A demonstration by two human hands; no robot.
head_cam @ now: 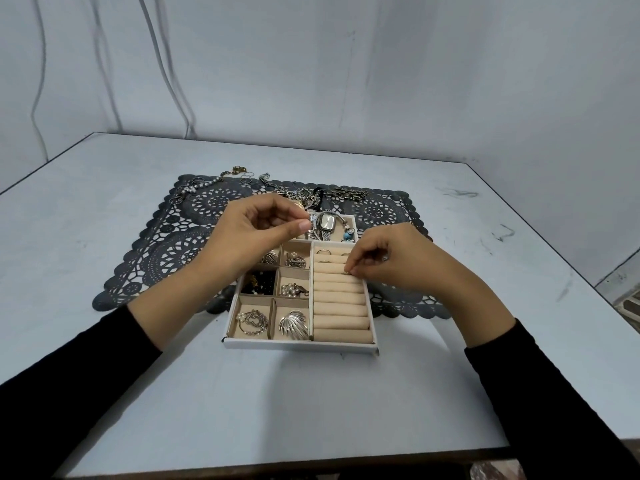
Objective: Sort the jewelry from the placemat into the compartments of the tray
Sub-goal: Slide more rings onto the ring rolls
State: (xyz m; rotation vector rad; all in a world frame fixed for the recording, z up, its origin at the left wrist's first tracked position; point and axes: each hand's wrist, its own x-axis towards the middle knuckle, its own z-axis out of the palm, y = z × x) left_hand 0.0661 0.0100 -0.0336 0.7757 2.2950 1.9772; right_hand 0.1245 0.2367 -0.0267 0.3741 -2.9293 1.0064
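A white tray (301, 345) with beige compartments sits on a dark lace placemat (166, 247). My right hand (388, 259) pinches a small ring (346, 271) at the ring rolls (341, 306) on the tray's right side, where a few rings sit in the top rows. My left hand (252, 226) hovers over the tray's upper left and pinches a small silver piece (311, 220) between thumb and forefinger. A silver watch (326, 225) and a beaded bracelet lie in the back compartment. Brooches and earrings fill the small left compartments.
Loose chains, rings and necklaces (304, 194) lie along the placemat's far edge, with more rings (194, 188) at its far left corner. The grey table (242, 410) stands against a wall; cables hang down the wall at the left.
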